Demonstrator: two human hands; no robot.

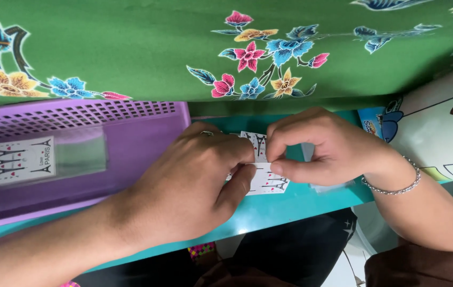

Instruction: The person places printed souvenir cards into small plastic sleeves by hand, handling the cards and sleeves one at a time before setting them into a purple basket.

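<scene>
My left hand [194, 186] and my right hand [322, 146] meet over a teal table edge [290, 204], both pinching a small white card [262, 165] printed with black tower shapes and pink hearts. Thumbs and forefingers grip the card's upper part, and the hands hide most of it. A thin clear plastic piece [327, 186] lies under my right hand. My right wrist wears a silver bracelet [396, 188].
A purple perforated basket [104, 114] stands at the left, holding a clear sleeve with a similar printed card [20, 160]. Green floral cloth [184, 48] hangs across the back. A white cartoon-printed surface [439, 133] lies at the right.
</scene>
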